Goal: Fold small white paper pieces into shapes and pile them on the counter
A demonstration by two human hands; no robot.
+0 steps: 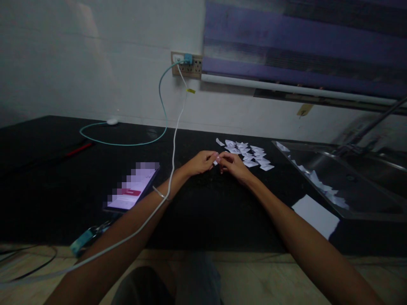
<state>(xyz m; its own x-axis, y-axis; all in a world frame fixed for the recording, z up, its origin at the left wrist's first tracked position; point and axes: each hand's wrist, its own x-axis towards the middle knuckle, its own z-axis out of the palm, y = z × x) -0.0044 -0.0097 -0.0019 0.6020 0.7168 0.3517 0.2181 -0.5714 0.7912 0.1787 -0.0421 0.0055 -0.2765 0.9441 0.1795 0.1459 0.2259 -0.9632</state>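
Observation:
Between the fingertips of both hands is a small piece of white paper (216,162), mostly covered by the fingers. My left hand (203,162) pinches it from the left side. From the right, my right hand (233,164) closes its thumb and fingers on the same piece. Just beyond and to the right of my hands, several folded white paper pieces (257,153) lie in rows on the black countertop (210,212). More folded paper pieces (321,184) line the near-left rim of the sink. A torn-edged white sheet (316,215) rests right of my right forearm.
A lit phone (130,190) lies left of my left forearm, with a teal key fob (83,240) near the counter edge. A white cable (174,156) hangs from the wall socket (187,65) across my left forearm. The metal sink (365,182) is at right.

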